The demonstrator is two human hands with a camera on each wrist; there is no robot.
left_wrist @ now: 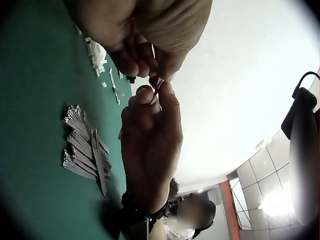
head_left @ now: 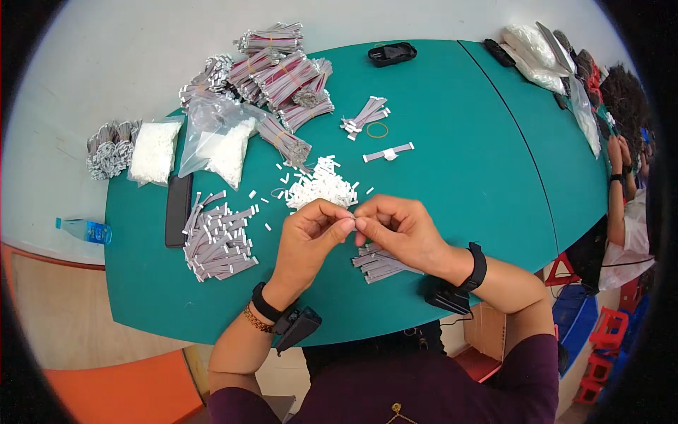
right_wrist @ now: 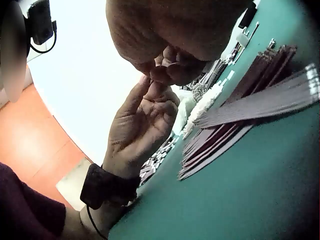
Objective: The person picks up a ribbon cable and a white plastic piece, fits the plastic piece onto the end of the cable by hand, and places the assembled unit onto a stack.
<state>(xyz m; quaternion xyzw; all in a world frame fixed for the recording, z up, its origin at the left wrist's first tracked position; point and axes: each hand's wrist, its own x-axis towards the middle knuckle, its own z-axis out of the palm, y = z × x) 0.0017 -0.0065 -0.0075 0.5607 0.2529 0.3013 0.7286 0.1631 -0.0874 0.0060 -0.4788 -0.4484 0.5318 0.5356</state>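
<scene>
My left hand [head_left: 308, 237] and right hand [head_left: 404, 230] meet fingertip to fingertip over the table. Between them they pinch a thin strip [left_wrist: 157, 92] like a ribbon cable, mostly hidden by fingers; I cannot tell which hand grips which part of it. Just beyond the hands lies a heap of small white connector housings [head_left: 321, 185]. Grey ribbon cables [head_left: 381, 264] lie under the right hand, shown closer as a fanned stack [right_wrist: 260, 102] in the right wrist view. Left of the left hand is a loose pile of cables with white ends [head_left: 220, 240].
Banded cable bundles [head_left: 282, 74] and bags of white pieces [head_left: 155, 150] stand at the back left. A long black case [head_left: 179, 210] lies beside the loose pile. Further back are a black tray [head_left: 392, 54], a rubber band [head_left: 377, 130] and a single cable [head_left: 388, 152]. Another person sits at right.
</scene>
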